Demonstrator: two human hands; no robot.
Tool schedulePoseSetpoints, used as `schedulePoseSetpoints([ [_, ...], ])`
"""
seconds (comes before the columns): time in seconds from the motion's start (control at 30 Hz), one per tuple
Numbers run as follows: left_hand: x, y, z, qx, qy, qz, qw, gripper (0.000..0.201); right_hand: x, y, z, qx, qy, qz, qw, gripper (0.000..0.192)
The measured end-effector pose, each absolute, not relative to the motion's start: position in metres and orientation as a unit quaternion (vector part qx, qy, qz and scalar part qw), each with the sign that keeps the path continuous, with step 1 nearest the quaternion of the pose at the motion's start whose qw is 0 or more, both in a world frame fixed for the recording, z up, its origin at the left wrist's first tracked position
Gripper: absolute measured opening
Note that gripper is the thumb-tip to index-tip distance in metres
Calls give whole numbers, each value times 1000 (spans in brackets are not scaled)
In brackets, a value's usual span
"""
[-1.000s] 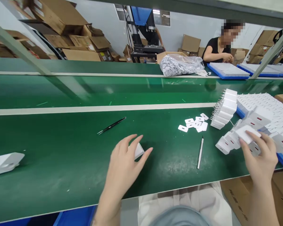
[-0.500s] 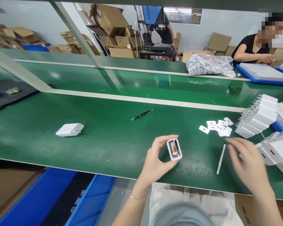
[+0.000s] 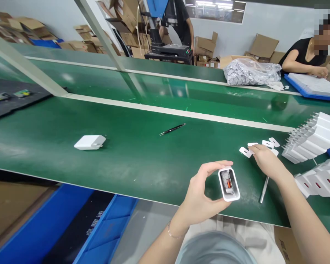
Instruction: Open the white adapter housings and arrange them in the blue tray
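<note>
White charger shell (image 3: 228,184), open end uncovered, pinched in left hand (image 3: 202,196). Right hand (image 3: 266,161) fingertips close on a loose cover plate (image 3: 245,151); plate not fitted.

A white charger (image 3: 90,142) lies alone on the green worktop (image 3: 126,154), well left of black tweezers (image 3: 172,129). A pale strip (image 3: 181,113) runs along the worktop beyond the tweezers. A silver pen tool (image 3: 263,189) lies near the front edge. At the right edge stands a row of white chargers (image 3: 310,137), prongs to the left, with more chargers (image 3: 321,181) heaped in front of it. On the far side sits a clear bag of white parts (image 3: 251,72), beside a blue tray (image 3: 313,85) where a seated person (image 3: 305,55) works. Another person (image 3: 181,18) stands at a black machine (image 3: 169,49). Cardboard boxes (image 3: 260,46) are stacked along the wall. Blue bins (image 3: 71,227) sit below the front edge.
</note>
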State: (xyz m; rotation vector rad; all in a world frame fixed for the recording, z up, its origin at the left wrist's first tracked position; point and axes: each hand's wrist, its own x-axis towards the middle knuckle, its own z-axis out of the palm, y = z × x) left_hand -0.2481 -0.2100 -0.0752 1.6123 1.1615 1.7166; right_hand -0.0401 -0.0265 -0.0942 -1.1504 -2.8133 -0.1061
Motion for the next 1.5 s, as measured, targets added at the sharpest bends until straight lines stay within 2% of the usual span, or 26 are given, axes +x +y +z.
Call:
schedulePoseSetpoints([
  [0.23,-248,-209,-76,612,433,617,238,60,-33,-18,-89,-382,-923,-20,39,35],
  [0.37,-250,-209,-79,629,461,590,209,56,-30,-20,-83,-389,-919,7,61,37],
  [0.5,-248,-206,-89,612,523,564,187,50,-36,-55,-62,-376,-896,138,195,41],
  [0.63,-240,-202,-97,589,520,593,177,51,-40,-99,-47,-332,-855,233,322,32],
  [0.77,-231,-201,-94,577,484,629,194,55,-36,-123,-55,-367,-783,308,396,26],
  [0.93,-222,-202,-90,568,451,654,214,58,-28,-133,-75,-405,-664,403,482,30],
  [1.1,-218,-203,-89,576,442,655,207,59,-33,-149,-75,-449,-629,353,527,34],
  [1.23,-215,-200,-87,597,462,641,139,57,-41,-168,-66,-484,-649,284,514,44],
  [1.37,-211,-196,-88,611,470,635,48,55,-53,-181,-62,-408,-716,274,496,49],
  [1.5,-207,-197,-92,617,466,635,14,54,-69,-186,-64,-322,-768,258,490,55],
])
